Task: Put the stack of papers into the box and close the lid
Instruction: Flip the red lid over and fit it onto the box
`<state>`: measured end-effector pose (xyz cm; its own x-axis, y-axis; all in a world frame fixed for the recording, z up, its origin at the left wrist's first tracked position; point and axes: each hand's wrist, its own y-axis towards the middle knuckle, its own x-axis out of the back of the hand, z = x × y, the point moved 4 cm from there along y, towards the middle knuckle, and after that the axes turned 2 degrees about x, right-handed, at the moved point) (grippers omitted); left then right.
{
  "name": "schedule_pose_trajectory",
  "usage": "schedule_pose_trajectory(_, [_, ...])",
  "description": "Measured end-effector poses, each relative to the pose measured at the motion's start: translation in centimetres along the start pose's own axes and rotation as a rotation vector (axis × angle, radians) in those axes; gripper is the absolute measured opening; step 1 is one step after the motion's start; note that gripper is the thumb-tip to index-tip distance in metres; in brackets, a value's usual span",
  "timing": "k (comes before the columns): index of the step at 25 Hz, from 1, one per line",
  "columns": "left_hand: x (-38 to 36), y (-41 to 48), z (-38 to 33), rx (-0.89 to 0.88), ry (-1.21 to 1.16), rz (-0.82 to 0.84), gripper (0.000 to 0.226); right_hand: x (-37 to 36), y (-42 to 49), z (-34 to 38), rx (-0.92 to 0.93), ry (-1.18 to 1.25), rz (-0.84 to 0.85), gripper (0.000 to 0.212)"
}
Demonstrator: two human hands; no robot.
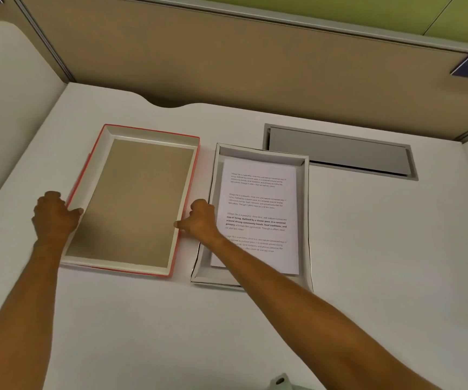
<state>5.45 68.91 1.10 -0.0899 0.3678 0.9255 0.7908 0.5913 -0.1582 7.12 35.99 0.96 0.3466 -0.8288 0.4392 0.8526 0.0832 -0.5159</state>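
The stack of printed papers [258, 209] lies flat inside the white box [305, 220], right of centre on the desk. Left of the box lies the lid [131, 201], upside down, with red outer walls and a brown inner face. My left hand [54, 213] grips the lid's left wall, thumb inside the rim. My right hand [201, 218] grips the lid's right wall, thumb inside, fingers in the gap between lid and box. My right forearm crosses the box's near left corner and hides part of the papers.
A grey cable hatch [339, 152] is set into the white desk [381, 249] behind the box. Beige partition panels [227, 60] close off the back and left. A small grey object [282, 382] pokes in at the bottom edge.
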Motion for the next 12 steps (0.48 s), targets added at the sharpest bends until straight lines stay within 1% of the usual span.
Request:
schedule_pose_trajectory(1, [-0.3, 0.3, 0.3, -0.002, 0.019, 0.016, 0.058, -0.4, 0.0, -0.1, 0.008, -0.026, 0.009, 0.038])
schedule_pose_trajectory(2, [-0.5, 0.4, 0.5, -0.01, 0.035, 0.03, 0.052, -0.9, 0.1, -0.2, 0.028, -0.055, 0.02, 0.048])
schedule_pose_trajectory(3, [-0.8, 0.5, 0.7, -0.02, 0.048, 0.04, 0.046, -1.3, 0.2, -0.4, 0.045, -0.082, 0.024, 0.052])
schedule_pose_trajectory(4, [-1.0, 0.5, 0.8, -0.026, 0.062, 0.041, 0.041, -1.5, 0.1, -0.5, 0.04, -0.105, 0.029, 0.047])
schedule_pose_trajectory(6, [-1.2, 0.7, 1.0, -0.032, 0.091, 0.032, 0.033, -1.7, 0.0, -0.5, 0.033, -0.114, 0.044, 0.029])
schedule_pose_trajectory(7, [-1.3, 0.9, 1.1, -0.034, 0.102, 0.031, 0.031, -1.7, 0.1, -0.6, 0.043, -0.115, 0.047, 0.027])
schedule_pose_trajectory(10, [-0.7, 1.3, 1.3, -0.035, 0.14, 0.052, 0.026, -1.2, -0.1, -0.5, 0.068, -0.112, 0.044, 0.031])
schedule_pose_trajectory(12, [0.2, 2.1, 1.5, -0.041, 0.142, 0.066, 0.023, -0.9, -0.3, -0.6, 0.066, -0.122, 0.042, 0.03])
